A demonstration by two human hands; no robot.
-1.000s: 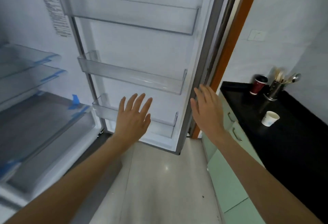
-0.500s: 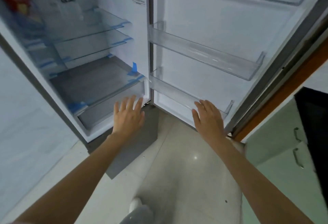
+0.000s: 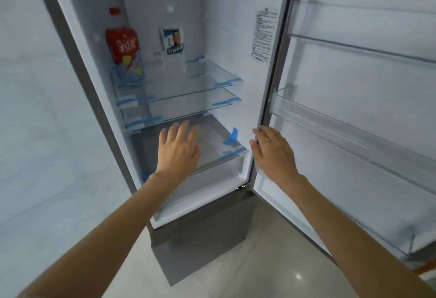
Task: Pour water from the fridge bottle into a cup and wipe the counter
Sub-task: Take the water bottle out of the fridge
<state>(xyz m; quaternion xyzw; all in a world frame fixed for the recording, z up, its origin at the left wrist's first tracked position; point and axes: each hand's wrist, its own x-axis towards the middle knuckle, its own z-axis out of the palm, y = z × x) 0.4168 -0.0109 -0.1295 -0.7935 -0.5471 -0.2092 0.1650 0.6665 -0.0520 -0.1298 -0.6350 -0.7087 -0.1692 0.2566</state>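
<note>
Head view: my left hand (image 3: 178,150) and right hand (image 3: 273,153) reach flat-fingered, grasping nothing, toward glass shelves (image 3: 188,80); far back stands the clear labelled bottle (image 3: 173,50), left a glossy red bag (image 3: 122,46).

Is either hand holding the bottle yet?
No, the left hand and right hand are open and low, while the bottle stands untouched on the top shelf.

— How many things on my top clear glass shelf (image 3: 207,78)?
— Two: one clear plastic water bottle with a blue-and-white label (image 3: 173,50), and one red snack bag (image 3: 123,47) at nine o'clock of it.
— Glass shelves?
— Three stacked.
</note>
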